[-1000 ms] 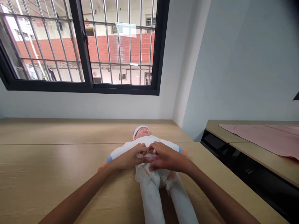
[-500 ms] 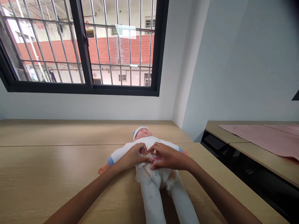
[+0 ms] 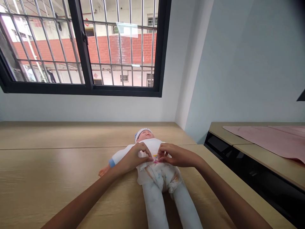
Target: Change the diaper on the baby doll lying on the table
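A baby doll (image 3: 154, 143) in a white top with blue cuffs and a white-and-blue cap lies on its back, head away from me. Around its hips is a white diaper (image 3: 163, 176) with a coloured print at the waist. My left hand (image 3: 139, 155) pinches the diaper's front waist edge on the left side, thumb and fingertips together. On the right side, my right hand (image 3: 176, 155) is closed on the same waist edge. The print shows between the two hands. The doll's pale legs (image 3: 154, 203) stretch toward me, and its arm on the right is mostly hidden.
The doll lies on a light wooden table (image 3: 59, 178), with a wall and a barred window (image 3: 124, 90) behind. To the right, across a dark gap, a second table (image 3: 220, 136) carries a pink cloth (image 3: 267, 140).
My hands have moved apart along the diaper's waist; the right hand shifted right and slightly up, the left a little left. More of the print shows between them.
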`<state>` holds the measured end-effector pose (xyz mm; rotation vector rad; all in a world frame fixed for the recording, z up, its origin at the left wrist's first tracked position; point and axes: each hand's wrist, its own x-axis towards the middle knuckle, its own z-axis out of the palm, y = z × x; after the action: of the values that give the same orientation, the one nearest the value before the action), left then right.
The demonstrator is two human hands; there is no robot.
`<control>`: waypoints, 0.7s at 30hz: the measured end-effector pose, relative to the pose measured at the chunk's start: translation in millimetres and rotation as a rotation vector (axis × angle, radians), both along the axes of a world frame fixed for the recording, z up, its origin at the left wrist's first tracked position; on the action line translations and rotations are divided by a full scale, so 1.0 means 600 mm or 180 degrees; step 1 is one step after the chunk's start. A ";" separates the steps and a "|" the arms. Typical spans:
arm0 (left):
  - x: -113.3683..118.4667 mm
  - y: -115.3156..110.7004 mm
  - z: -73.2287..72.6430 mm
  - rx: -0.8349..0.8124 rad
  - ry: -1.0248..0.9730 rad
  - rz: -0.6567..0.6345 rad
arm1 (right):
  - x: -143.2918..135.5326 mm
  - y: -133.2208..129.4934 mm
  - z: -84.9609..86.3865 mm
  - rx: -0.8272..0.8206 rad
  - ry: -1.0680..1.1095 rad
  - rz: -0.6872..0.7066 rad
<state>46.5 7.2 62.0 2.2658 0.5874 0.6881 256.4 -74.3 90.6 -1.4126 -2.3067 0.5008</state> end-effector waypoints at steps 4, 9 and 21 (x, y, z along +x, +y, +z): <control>0.000 -0.023 0.016 0.0252 0.0045 -0.0139 | -0.001 0.001 0.000 -0.0176 0.0146 0.0102; -0.010 -0.021 0.034 -0.0010 0.0500 -0.0261 | -0.011 0.002 -0.002 -0.0278 0.0543 0.0274; 0.000 0.011 0.052 -0.0313 0.1010 -0.0500 | 0.013 0.045 -0.011 -0.0928 0.0899 0.0669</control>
<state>46.3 14.0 93.1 2.3141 0.5691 0.2185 264.1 -47.5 84.1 -1.1325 -2.2230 1.0647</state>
